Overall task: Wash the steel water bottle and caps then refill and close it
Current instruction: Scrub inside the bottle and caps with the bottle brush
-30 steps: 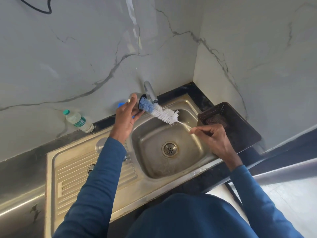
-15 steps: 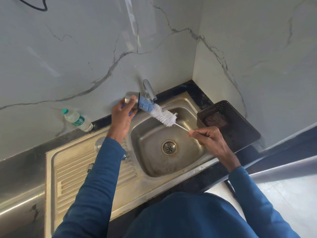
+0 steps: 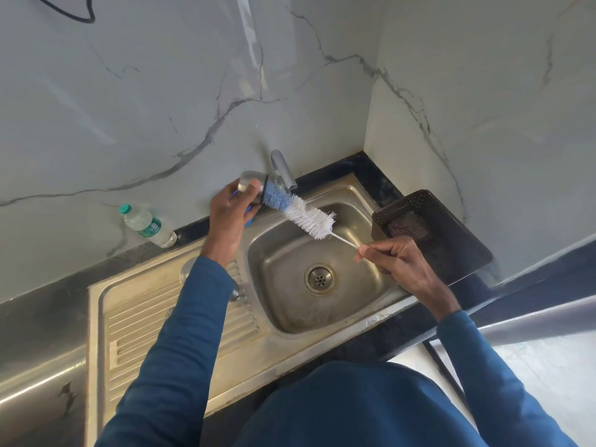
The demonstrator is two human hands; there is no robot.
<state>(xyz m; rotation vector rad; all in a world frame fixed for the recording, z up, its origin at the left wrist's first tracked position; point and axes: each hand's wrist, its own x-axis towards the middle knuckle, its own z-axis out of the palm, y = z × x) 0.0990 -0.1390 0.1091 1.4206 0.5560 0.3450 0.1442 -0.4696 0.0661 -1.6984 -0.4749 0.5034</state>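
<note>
The steel bottle [image 3: 250,185] is up above the back left corner of the sink [image 3: 361,201], just in front of the tap [image 3: 283,167], tilted with its mouth facing right. The left hand [image 3: 229,217] has its fingers curled round the bottle body, thumb on top; something blue peeks out under that hand, hard to tell what. The brush [image 3: 300,214] is in the mouth: blue bristles at the opening, white bristles trailing out over the basin, thin wire stem running down to the right. The right hand [image 3: 396,256] pinches that stem, fingers curled tight, out over the right side of the basin. The drain [image 3: 320,279] sits below, between the two hands. A ribbed draining board [image 3: 138,317] runs off to the left, and beyond it, on the dark surface [image 3: 48,304] by the marble wall [image 3: 161,91], a small plastic bottle [image 3: 146,225] with a green cap leans toward the wall. On the right, a dark brown basket [image 3: 451,246] rests beside the sink, with a dark pad inside. Both sleeves are blue.
</note>
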